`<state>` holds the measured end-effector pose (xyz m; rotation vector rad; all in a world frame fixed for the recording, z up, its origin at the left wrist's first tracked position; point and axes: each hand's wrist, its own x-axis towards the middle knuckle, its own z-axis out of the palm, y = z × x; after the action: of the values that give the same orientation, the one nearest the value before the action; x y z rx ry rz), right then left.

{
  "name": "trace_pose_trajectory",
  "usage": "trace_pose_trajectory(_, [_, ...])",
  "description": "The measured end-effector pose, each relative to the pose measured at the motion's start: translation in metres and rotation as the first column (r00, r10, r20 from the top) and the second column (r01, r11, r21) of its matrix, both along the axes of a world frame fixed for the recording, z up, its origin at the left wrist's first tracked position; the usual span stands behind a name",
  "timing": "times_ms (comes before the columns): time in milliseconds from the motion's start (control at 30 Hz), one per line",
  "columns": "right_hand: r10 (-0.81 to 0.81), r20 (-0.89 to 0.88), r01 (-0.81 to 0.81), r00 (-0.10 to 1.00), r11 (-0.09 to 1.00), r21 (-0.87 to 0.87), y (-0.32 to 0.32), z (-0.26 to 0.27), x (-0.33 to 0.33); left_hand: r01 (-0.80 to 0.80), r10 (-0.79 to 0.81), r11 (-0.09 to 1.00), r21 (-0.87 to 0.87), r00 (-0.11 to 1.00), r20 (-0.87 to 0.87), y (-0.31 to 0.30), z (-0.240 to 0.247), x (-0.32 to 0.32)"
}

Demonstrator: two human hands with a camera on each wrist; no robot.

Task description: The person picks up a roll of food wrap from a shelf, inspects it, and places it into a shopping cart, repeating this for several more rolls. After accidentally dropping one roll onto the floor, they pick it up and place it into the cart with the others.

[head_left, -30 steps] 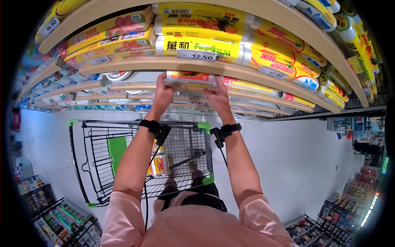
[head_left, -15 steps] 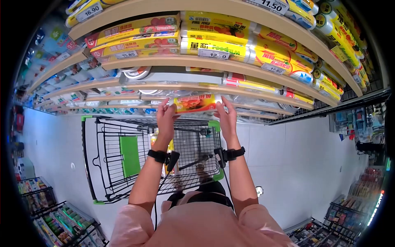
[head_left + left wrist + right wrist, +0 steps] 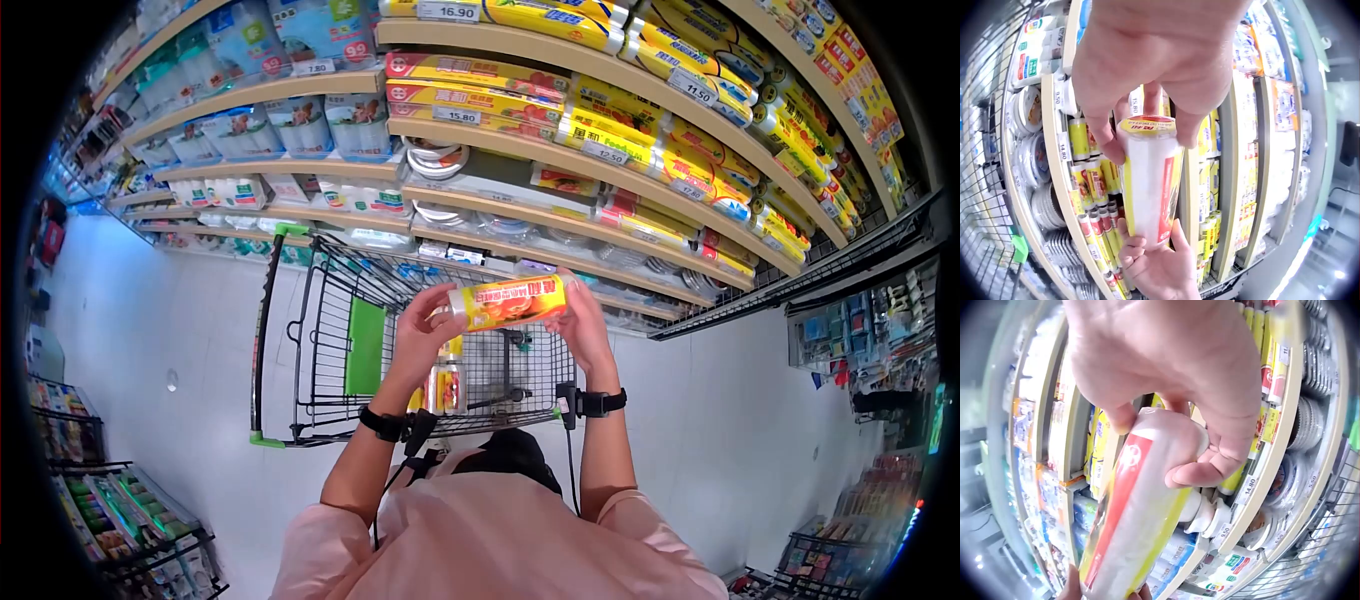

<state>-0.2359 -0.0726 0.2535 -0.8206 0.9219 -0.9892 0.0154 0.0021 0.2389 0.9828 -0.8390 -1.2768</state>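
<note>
Here we are, the yellow-and-white roll [image 3: 515,302] held level-ish above the shopping cart [image 3: 366,345], on the near side of the stocked shelves [image 3: 470,137]! We see the left hand [image 3: 424,330] with fingers clamped on its left end, the right hand [image 3: 584,325] with fingers clamped on its right. Below, we spot packages [image 3: 452,388] lying in the cart.
</note>
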Motion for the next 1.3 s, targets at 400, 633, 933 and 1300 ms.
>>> trace_pose_trajectory(400, [-0.09,-0.026,0.08,0.996,0.961,-0.263,0.07,0.026,0.043,0.093,-0.091,0.996,0.018,0.993,-0.07,0.066,0.036,0.042])
trace_pose_trajectory(633, [-0.057,0.105,0.089,0.993,0.938,-0.334,0.101,0.038,0.056,0.059,-0.068,0.986,-0.153,0.996,-0.057,0.084,0.034,0.051])
trace_pose_trajectory(933, [-0.019,0.075,0.031,0.997,0.985,-0.167,0.112,0.031,0.061,0.13,-0.081,0.867,-0.481,0.989,0.121,0.105,0.031,0.058])
trace_pose_trajectory(1300, [0.038,0.347,-0.087,0.937,0.988,0.127,0.126,-0.024,0.079,0.208,0.178,0.817,-0.538,0.796,0.579,0.133,0.078,0.017])
